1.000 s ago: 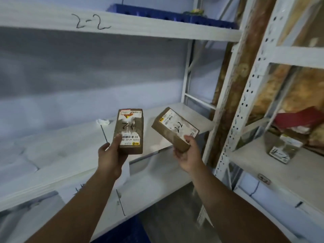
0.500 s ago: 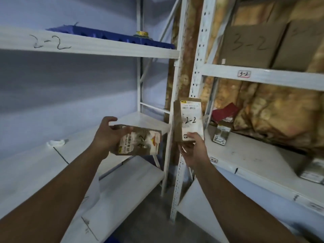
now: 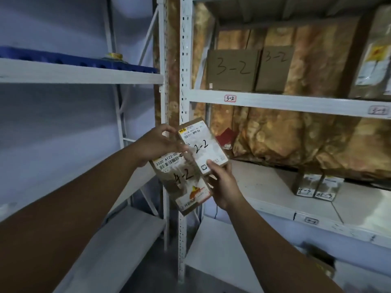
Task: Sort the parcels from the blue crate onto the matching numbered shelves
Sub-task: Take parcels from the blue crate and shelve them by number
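Note:
In front of the white upright post, I hold two brown cardboard parcels that overlap. My left hand (image 3: 160, 144) grips the upper end of the parcel marked 4-2 (image 3: 182, 178), which slants down to the right. My right hand (image 3: 224, 182) pinches the lower end of the parcel marked 2-2 (image 3: 201, 144), which lies over the top of the 4-2 parcel. The blue crate (image 3: 74, 60) sits on the upper left shelf. To the right, the shelf edge tagged 3-2 (image 3: 230, 98) carries two big boxes marked 3-2 (image 3: 232, 68).
A yellow tape roll (image 3: 113, 55) rests on the crate. On the lower right shelf (image 3: 264, 187) stand two small boxes (image 3: 315, 186), with crumpled golden sheeting behind them and a red item (image 3: 226, 134). White shelf boards lie below at left and right.
The view has swung right toward the 3-2 rack. My hands came together: the 4-2 parcel turned from sideways to slanting downward, and the 2-2 parcel now overlaps it.

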The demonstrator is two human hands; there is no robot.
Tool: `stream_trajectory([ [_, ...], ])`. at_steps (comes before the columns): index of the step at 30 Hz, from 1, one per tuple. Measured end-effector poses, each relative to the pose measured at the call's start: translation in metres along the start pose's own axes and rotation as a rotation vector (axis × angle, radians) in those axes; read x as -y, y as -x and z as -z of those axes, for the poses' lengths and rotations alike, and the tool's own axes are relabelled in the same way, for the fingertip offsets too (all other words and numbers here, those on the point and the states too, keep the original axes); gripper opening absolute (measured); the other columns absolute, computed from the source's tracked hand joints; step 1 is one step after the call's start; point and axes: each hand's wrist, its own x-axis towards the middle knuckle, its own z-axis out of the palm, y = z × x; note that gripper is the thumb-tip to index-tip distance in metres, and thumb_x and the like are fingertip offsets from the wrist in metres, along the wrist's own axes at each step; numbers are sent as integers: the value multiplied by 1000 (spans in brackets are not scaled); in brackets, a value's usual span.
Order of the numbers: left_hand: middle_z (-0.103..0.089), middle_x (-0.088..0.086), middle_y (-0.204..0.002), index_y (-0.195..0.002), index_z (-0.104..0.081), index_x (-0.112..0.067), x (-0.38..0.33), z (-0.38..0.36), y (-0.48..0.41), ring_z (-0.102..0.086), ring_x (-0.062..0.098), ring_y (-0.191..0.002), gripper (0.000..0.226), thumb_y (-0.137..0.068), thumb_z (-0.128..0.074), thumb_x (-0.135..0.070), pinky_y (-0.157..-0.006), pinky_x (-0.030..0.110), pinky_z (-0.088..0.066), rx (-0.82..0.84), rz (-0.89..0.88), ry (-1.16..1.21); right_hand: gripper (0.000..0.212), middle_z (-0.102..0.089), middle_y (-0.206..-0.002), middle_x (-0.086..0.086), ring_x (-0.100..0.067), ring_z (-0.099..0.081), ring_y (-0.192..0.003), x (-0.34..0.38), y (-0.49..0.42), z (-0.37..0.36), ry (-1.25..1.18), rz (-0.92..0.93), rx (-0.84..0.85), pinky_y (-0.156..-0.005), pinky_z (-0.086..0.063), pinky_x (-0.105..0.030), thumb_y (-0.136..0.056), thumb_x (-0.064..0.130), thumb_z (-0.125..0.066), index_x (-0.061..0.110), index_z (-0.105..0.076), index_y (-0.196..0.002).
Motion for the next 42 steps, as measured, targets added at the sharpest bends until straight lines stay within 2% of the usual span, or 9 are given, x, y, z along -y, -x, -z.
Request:
stream_trajectory([
  [3, -66, 5, -105, -111, -56, -21, -17, -21, -16, -66, 18, -86, 49, -71, -82, -32, -68, 28, -53, -6, 4, 83, 95, -50, -141, -1, -30, -58, -120, 21, -2, 15, 140, 156, -66, -97, -48, -56, -77, 30, -76, 47, -16, -148],
  [8, -61, 0, -98, -109, -56, -18, -41, -66, -48, -62, 14, -83, 47, -72, -80, -35, -68, 27, -51, -55, -6, 115, 92, -47, -146, -3, -29, -54, -124, 53, -3, 51, 189, 258, -192, -104, -43, -56, -85, 33, -69, 47, -5, -149],
  [13, -65, 8, -107, -106, -61, -14, -60, -126, -79, -63, 21, -92, 48, -70, -82, -36, -78, 34, -54, -5, 27, 173, 79, -44, -143, -10, -26, -56, -114, 75, -6, 87, 184, 429, -570, -91, -47, -35, -96, 30, -57, 32, -2, -153],
  [15, -64, 4, -102, -105, -62, -16, -71, -150, -88, -64, 16, -83, 43, -72, -80, -35, -65, 25, -55, 23, 10, 182, 78, -45, -141, -10, -25, -57, -113, 82, -9, 110, 223, 465, -597, -86, -46, -31, -96, 32, -57, 31, -3, -153],
  [21, -64, 1, -110, -107, -60, -24, -87, -234, -101, -63, 21, -97, 51, -73, -68, -61, -87, 42, -52, -304, -29, 514, 72, -51, -123, -11, -28, -55, -97, 110, -21, 178, 71, 408, -834, -77, -40, -31, -97, 27, -54, 23, -8, -152],
  [24, -67, -5, -108, -115, -59, -23, -77, -287, -91, -63, 18, -102, 61, -71, -68, -65, -89, 38, -48, -247, 9, 620, 71, -49, -126, -10, -29, -55, -98, 121, -31, 203, -85, 385, -917, -80, -43, -33, -96, 28, -57, 26, -11, -150],
  [29, -71, 3, -110, -114, -61, -20, -48, -365, -81, -68, 20, -99, 34, -82, -73, -17, -88, 44, -55, -27, 100, 710, 65, -52, -116, -6, -16, -57, -83, 129, -26, 239, 26, 409, -871, -72, -44, -29, -94, 24, -59, 22, -18, -145],
  [36, -67, 10, -115, -124, -53, -16, -30, -397, -97, -68, 26, -98, 93, -49, -84, -60, -84, 53, -55, -163, 219, 785, 57, -59, -109, -10, -18, -63, -87, 139, -12, 297, -94, 295, -714, -92, -54, -46, -83, 0, -68, 19, -28, -119],
  [42, -70, 17, -107, -111, -65, -6, -4, -426, -97, -67, 35, -100, 51, -78, -71, -45, -85, 55, -54, -47, 337, 949, 49, -60, -98, -10, -21, -60, -79, 132, -2, 330, -20, 120, -530, -84, -53, -42, -86, -1, -64, 20, -29, -112],
])
